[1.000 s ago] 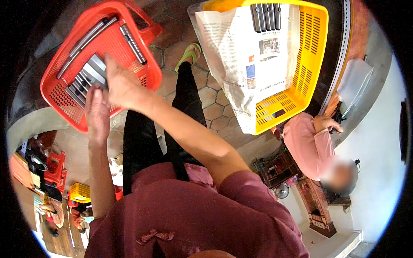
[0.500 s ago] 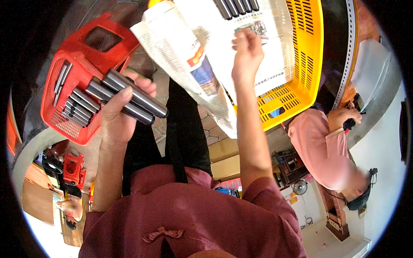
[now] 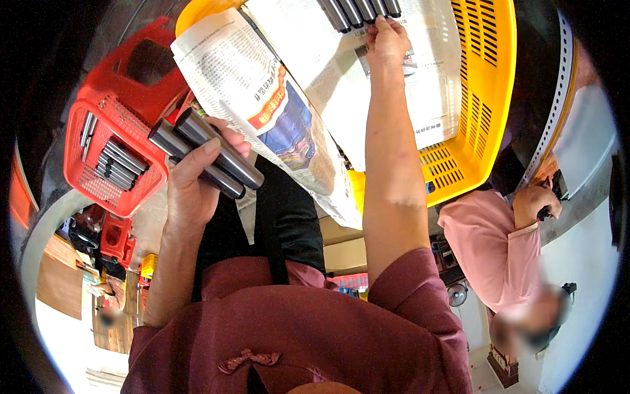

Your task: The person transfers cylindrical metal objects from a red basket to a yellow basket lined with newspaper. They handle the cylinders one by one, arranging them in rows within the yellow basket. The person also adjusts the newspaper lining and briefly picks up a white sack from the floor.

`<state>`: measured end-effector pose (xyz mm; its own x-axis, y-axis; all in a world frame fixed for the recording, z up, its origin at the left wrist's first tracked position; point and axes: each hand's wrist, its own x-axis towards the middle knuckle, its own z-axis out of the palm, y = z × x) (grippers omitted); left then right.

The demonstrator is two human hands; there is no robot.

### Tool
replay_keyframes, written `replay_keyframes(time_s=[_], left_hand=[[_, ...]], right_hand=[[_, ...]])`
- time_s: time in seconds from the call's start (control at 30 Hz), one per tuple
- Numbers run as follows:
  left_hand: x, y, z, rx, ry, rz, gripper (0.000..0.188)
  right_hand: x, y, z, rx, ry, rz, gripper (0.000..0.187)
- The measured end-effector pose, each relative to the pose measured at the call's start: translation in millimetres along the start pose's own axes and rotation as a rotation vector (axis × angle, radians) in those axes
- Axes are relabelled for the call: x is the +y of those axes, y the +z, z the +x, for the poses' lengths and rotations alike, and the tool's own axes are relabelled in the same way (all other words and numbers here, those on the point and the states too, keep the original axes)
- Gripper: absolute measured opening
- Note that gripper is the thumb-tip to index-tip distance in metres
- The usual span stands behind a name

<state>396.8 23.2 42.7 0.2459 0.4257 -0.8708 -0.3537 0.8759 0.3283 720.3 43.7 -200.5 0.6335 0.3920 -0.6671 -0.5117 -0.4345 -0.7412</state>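
Observation:
My left hand (image 3: pixel 197 167) is closed round a small bundle of shiny dark-grey metal rods (image 3: pixel 220 151) with black ends, held slanting over my lap. Farther off, my right hand (image 3: pixel 388 43) reaches into a yellow plastic basket (image 3: pixel 489 98), its fingers bent together at the near end of one rod in a row of similar metal rods (image 3: pixel 357 12). Newspaper (image 3: pixel 420 108) lines the basket under that row, and a loose printed flap (image 3: pixel 282 118) hangs over its near left side. The far ends of the row run out of view.
On the left, a red plastic basket (image 3: pixel 72 148) holds several thinner metal rods (image 3: pixel 118 164), next to a red plastic stool (image 3: pixel 147 62). At the right, a person in a pink shirt (image 3: pixel 489 243) works near a perforated metal strip (image 3: pixel 558 85). Another person (image 3: pixel 111 292) is at the lower left.
My right hand has moved away from me, from above the newspaper to the rod ends in the row. The left hand still holds its rods, and the newspaper flap has spread flatter to the left.

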Motion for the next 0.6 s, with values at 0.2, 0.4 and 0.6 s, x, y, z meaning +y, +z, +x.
replay_keyframes(time_s=[0.2,0.4,0.6], left_hand=[[-5.7,-7.2,0.9,0.020,0.023,-0.025,0.031],[-10.1,-15.1,-0.3,0.050,0.044,-0.031,0.030],[-15.7,-18.6,-1.9,0.096,0.034,-0.024,0.030]], right_hand=[[-6.5,8.0,-21.1,0.018,-0.020,-0.025,0.015],[-4.7,5.3,-16.0,-0.004,-0.041,-0.119,0.025],[-9.3,5.9,-15.2,-0.008,-0.030,-0.224,0.029]])
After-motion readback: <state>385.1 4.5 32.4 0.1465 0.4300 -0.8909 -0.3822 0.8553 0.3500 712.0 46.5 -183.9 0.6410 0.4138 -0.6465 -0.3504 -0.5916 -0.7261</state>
